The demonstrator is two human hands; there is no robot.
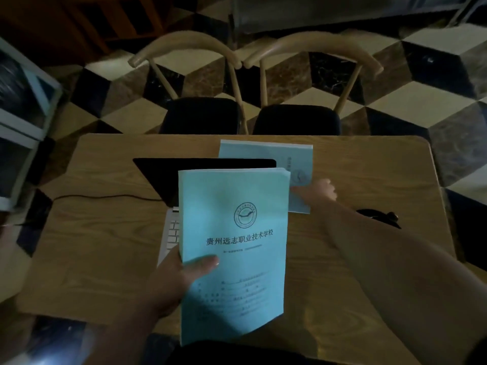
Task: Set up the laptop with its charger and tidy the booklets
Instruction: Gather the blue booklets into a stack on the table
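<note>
Blue paper booklets over the wooden worktop (105, 259)

My left hand (168, 283) grips a pale blue booklet (233, 248) titled 贵州远志职业技术学校; my right hand (320, 189) pinches another blue booklet (266, 154).

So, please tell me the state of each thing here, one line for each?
Laptop: open, screen dark, cable plugged in on its left.
Near booklet: closed, lifted, held by the left hand.
Far booklet: closed, flat on the table, right hand touching it.
Chairs: pushed in, unoccupied.
</note>
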